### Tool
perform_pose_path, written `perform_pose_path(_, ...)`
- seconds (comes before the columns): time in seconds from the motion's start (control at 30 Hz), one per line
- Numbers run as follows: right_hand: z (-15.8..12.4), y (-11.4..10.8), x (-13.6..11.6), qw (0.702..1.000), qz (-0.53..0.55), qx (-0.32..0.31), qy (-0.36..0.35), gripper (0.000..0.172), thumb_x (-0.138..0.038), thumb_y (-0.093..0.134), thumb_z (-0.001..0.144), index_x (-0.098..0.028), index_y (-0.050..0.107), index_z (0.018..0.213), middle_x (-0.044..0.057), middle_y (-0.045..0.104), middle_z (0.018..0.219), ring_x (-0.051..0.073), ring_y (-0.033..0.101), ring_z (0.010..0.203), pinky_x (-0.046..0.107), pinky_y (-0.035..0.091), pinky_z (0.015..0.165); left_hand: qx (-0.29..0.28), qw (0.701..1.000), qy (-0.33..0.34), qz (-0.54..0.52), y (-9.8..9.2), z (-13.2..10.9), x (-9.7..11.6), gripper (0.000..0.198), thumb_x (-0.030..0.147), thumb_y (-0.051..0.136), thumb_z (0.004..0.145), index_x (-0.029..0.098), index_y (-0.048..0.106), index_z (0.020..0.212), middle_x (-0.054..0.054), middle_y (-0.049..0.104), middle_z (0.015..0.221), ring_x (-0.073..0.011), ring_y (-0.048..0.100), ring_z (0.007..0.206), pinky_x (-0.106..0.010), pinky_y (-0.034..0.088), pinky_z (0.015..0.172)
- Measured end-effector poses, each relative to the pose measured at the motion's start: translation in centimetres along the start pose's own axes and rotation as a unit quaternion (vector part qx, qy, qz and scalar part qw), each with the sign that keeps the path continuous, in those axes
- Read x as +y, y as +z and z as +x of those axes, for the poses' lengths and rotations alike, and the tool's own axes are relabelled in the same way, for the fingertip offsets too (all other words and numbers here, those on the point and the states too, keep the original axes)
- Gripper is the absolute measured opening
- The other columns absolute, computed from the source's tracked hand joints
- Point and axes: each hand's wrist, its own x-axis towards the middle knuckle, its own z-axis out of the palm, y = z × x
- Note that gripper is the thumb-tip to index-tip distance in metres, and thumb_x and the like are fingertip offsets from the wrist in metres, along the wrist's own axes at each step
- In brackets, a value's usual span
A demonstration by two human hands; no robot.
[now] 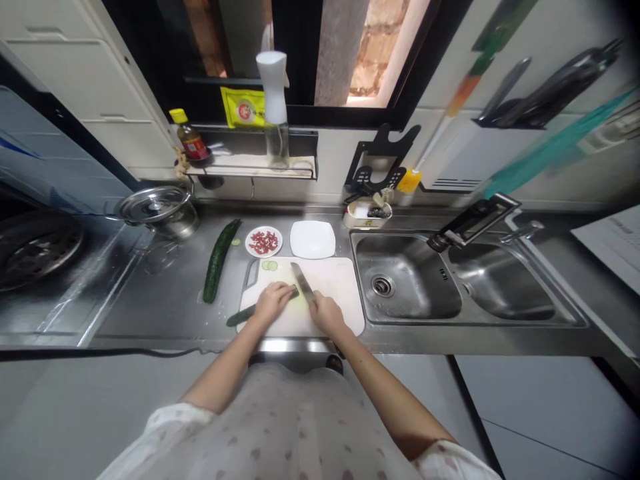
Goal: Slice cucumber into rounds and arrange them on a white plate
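Note:
My left hand (271, 301) is closed over a cucumber (242, 316), which lies slantwise on the white cutting board (345, 313) and sticks out past its left edge. In my right hand (326, 312) is a kitchen knife (301, 280), its blade pointing up and left beside the cut end of the cucumber. Pale cucumber slices (269, 265) rest at the board's upper left. A second, whole cucumber (220, 260) lies on the steel counter left of the board, with a small cut piece (236, 242) near it.
Behind the board stand a plate of chopped red pieces (264, 241) and a white square plate (313, 239). A double sink (407, 277) is to the right. At the left are a lidded steel pot (163, 210) and a stove (37, 250). A shelf (245, 167) holds bottles.

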Motion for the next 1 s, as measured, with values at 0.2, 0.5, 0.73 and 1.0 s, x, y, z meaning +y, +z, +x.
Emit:
perform_pose_path(0.2,0.1,0.0,-0.3,1.000,-0.007,-0.010,-0.008,0.030,-0.022,0.033,0.097,-0.016,0.053,0.118,0.011,0.068,0.097,0.019,0.063,0.090,0.024,0.039,0.070,-0.005,1.000,0.002,0.015,0.2,-0.1,0.0,0.026,0.029,0.051,0.093,0.026,0.070,0.111,-0.006,0.066,0.099,-0.0169,0.057,0.093,-0.030,0.046,0.084)
perform_pose_path(0.5,0.0,-0.1,-0.7,1.000,-0.017,-0.013,-0.012,0.029,-0.023,0.033,0.098,-0.015,0.053,0.118,0.012,0.068,0.098,0.020,0.063,0.090,0.025,0.040,0.071,-0.009,1.000,0.002,0.017,0.2,-0.1,0.0,0.027,0.028,0.051,0.093,0.027,0.069,0.113,-0.005,0.065,0.098,-0.0166,0.056,0.093,-0.030,0.046,0.085)
perform_pose_path(0.73,0.0,0.2,-0.9,1.000,-0.016,-0.012,-0.014,0.032,-0.022,0.030,0.098,-0.014,0.053,0.119,0.014,0.068,0.099,0.021,0.063,0.091,0.026,0.041,0.073,-0.002,1.000,0.009,0.016,0.2,-0.1,0.0,0.027,0.028,0.050,0.093,0.026,0.070,0.112,-0.006,0.065,0.099,-0.0173,0.056,0.093,-0.030,0.046,0.084)
perform_pose_path(1.0,0.2,0.4,-1.1,1.000,-0.019,-0.017,-0.011,0.030,-0.019,0.030,0.098,-0.014,0.053,0.117,0.013,0.067,0.096,0.021,0.064,0.090,0.026,0.042,0.074,-0.004,1.000,0.003,0.019,0.2,-0.2,0.1,0.026,0.027,0.052,0.092,0.026,0.070,0.111,-0.006,0.065,0.100,-0.0172,0.056,0.093,-0.030,0.046,0.085)
